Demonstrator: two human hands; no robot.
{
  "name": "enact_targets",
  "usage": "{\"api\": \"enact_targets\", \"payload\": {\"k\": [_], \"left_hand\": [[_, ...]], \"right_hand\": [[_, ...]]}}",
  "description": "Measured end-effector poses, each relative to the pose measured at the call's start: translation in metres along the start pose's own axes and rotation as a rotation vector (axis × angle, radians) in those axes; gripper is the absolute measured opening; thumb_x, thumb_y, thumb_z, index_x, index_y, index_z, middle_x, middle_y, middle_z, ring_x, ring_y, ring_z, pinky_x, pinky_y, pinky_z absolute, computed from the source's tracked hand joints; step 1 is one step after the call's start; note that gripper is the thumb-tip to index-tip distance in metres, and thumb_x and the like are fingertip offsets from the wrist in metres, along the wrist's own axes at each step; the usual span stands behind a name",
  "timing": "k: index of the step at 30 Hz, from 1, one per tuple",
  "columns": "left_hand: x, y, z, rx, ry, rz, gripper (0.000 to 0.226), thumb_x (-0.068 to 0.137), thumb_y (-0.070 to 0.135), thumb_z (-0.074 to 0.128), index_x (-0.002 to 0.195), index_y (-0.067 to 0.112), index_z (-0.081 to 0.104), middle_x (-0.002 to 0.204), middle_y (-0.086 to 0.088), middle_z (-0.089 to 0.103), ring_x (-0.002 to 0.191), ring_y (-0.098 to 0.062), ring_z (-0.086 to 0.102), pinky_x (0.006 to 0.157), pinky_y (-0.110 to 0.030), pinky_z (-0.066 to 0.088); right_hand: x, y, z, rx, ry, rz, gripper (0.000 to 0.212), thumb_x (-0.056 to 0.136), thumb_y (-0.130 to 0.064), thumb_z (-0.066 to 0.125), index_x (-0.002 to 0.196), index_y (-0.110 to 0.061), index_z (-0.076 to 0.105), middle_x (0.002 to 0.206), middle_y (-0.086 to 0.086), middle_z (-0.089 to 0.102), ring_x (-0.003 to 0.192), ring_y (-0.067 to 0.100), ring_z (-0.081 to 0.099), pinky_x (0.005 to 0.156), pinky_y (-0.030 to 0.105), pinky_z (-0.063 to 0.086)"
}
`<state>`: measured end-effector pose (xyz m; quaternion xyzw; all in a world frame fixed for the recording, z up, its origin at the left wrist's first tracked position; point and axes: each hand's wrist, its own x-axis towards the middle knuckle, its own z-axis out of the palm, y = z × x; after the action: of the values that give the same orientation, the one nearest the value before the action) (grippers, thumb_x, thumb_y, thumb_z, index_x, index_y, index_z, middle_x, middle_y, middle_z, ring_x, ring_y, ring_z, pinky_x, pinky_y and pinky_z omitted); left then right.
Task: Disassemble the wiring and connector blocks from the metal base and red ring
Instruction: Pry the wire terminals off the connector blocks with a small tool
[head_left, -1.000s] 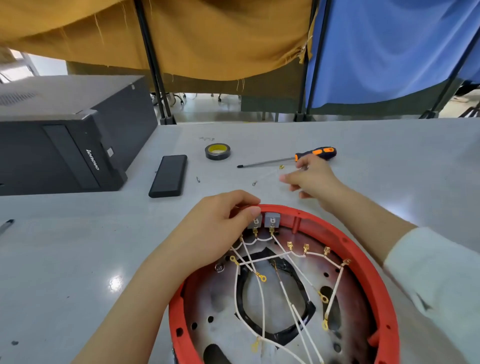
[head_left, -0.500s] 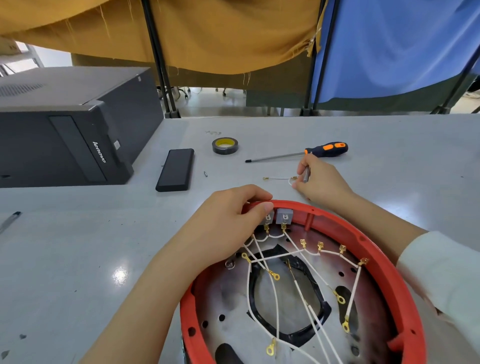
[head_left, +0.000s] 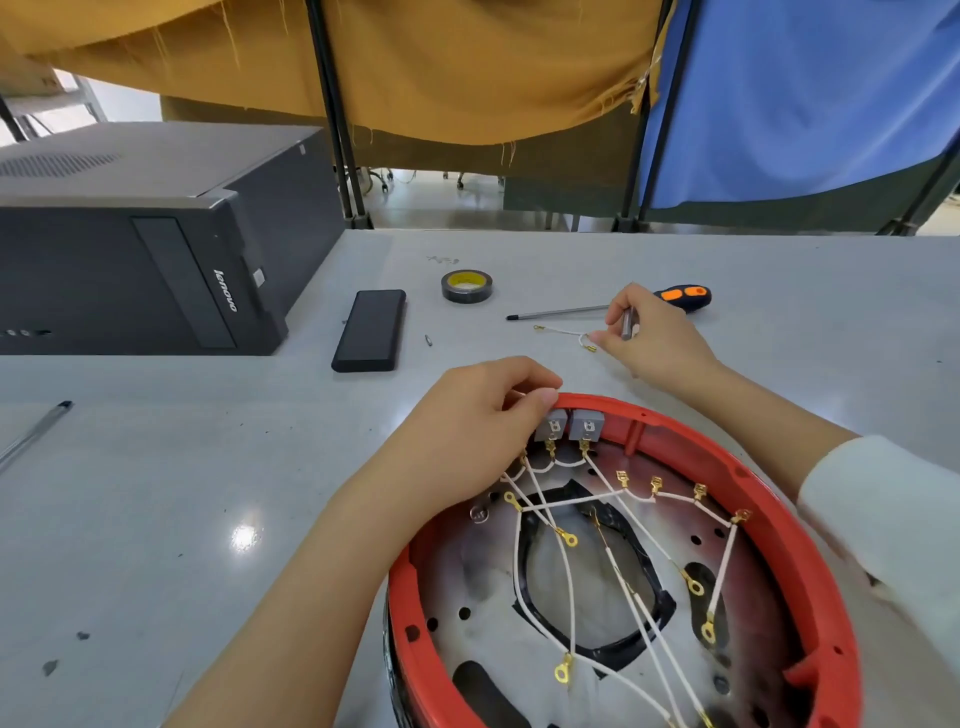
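Red ring (head_left: 737, 478) gripped by curled left hand (head_left: 467, 431); right hand (head_left: 649, 338) pinches a grey connector block (head_left: 627, 323).

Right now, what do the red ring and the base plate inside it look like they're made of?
Red ring: looks like moulded plastic, with a matte, even colour and moulded ribs. Base plate: probably sheet metal, grey with a dull sheen, punched holes and dark scorch-like stains.

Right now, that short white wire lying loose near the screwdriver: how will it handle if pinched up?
The short white wire probably flops: it already lies in a curl on the table. Likely very light, being thin with small brass terminals. A push would probably slide it rather than roll it, and the right hand rests at its end.
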<state>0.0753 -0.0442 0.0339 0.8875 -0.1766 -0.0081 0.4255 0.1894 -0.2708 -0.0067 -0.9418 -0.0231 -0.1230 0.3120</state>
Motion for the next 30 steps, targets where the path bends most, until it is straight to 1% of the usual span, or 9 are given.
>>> {"api": "enact_targets", "payload": {"k": [6,9,11,14,16,19,24,26,30], "left_hand": [[-0.004,0.003,-0.004,0.03,0.114,-0.027,0.015,0.091,0.032,0.055,0.102,0.035,0.064,0.088,0.024,0.062,0.071,0.012,0.056,0.06,-0.004,0.04],[-0.006,0.002,-0.003,0.15,0.062,-0.114,0.024,0.092,0.041,0.051,0.109,0.029,0.062,0.1,0.015,0.064,0.086,-0.002,0.058,0.071,-0.018,0.04],[-0.007,0.001,-0.005,0.208,0.019,-0.153,0.027,0.092,0.046,0.048,0.107,0.028,0.062,0.096,0.012,0.065,0.088,-0.009,0.059,0.071,-0.023,0.04],[-0.011,-0.002,-0.018,0.208,-0.092,-0.159,0.024,0.091,0.051,0.048,0.101,0.034,0.061,0.089,0.016,0.064,0.081,0.001,0.058,0.062,-0.013,0.041],[-0.017,-0.007,-0.023,0.166,-0.126,-0.154,0.023,0.093,0.048,0.046,0.106,0.037,0.06,0.096,0.018,0.064,0.086,0.002,0.058,0.065,-0.007,0.042],[-0.024,-0.011,-0.014,0.091,-0.07,-0.128,0.025,0.097,0.04,0.042,0.115,0.036,0.058,0.107,0.017,0.062,0.098,-0.002,0.056,0.08,-0.017,0.042],[-0.016,0.001,0.003,0.047,-0.064,-0.077,0.023,0.097,0.039,0.044,0.108,0.035,0.064,0.098,0.02,0.065,0.093,0.003,0.056,0.071,-0.002,0.037],[-0.009,0.006,0.007,0.026,-0.081,-0.065,0.024,0.097,0.038,0.043,0.106,0.035,0.065,0.096,0.017,0.067,0.091,-0.001,0.058,0.071,-0.001,0.037],[-0.004,0.007,0.012,0.011,-0.11,-0.043,0.028,0.099,0.037,0.04,0.11,0.034,0.066,0.101,0.006,0.07,0.097,-0.011,0.062,0.087,-0.024,0.045]], "right_hand": [[-0.055,-0.046,-0.042,0.381,-0.066,-0.058,0.019,0.091,-0.033,0.061,0.084,-0.018,0.053,0.067,0.0,0.069,0.042,0.01,0.041,0.042,0.022,0.037],[-0.084,-0.067,-0.053,0.53,-0.184,-0.102,0.018,0.094,-0.03,0.057,0.081,-0.016,0.053,0.063,0.004,0.067,0.039,0.011,0.037,0.039,0.019,0.033],[-0.098,-0.079,-0.054,0.599,-0.24,-0.137,0.019,0.095,-0.028,0.054,0.081,-0.015,0.052,0.062,0.005,0.066,0.036,0.012,0.034,0.037,0.018,0.03],[-0.114,-0.087,-0.048,0.698,-0.296,-0.166,0.024,0.093,-0.033,0.052,0.081,-0.012,0.05,0.063,0.01,0.065,0.034,0.014,0.035,0.039,0.022,0.03],[-0.121,-0.088,-0.045,0.707,-0.335,-0.166,0.028,0.088,-0.04,0.05,0.082,-0.013,0.05,0.065,0.013,0.066,0.035,0.016,0.035,0.042,0.023,0.032],[-0.124,-0.084,-0.046,0.751,-0.348,-0.142,0.033,0.087,-0.043,0.046,0.082,-0.012,0.053,0.064,0.014,0.065,0.037,0.018,0.035,0.041,0.019,0.033],[-0.125,-0.08,-0.063,0.703,-0.366,-0.097,0.061,0.088,-0.061,0.034,0.084,-0.015,0.074,0.05,0.013,0.059,0.033,0.015,0.035,0.042,0.016,0.034],[-0.123,-0.082,-0.066,0.666,-0.352,-0.104,0.066,0.085,-0.066,0.033,0.078,-0.016,0.077,0.048,0.012,0.055,0.035,0.014,0.035,0.045,0.022,0.033],[-0.12,-0.081,-0.06,0.62,-0.285,-0.1,0.057,0.092,-0.054,0.044,0.067,-0.014,0.075,0.042,0.006,0.048,0.036,0.014,0.036,0.045,0.025,0.034]]}}
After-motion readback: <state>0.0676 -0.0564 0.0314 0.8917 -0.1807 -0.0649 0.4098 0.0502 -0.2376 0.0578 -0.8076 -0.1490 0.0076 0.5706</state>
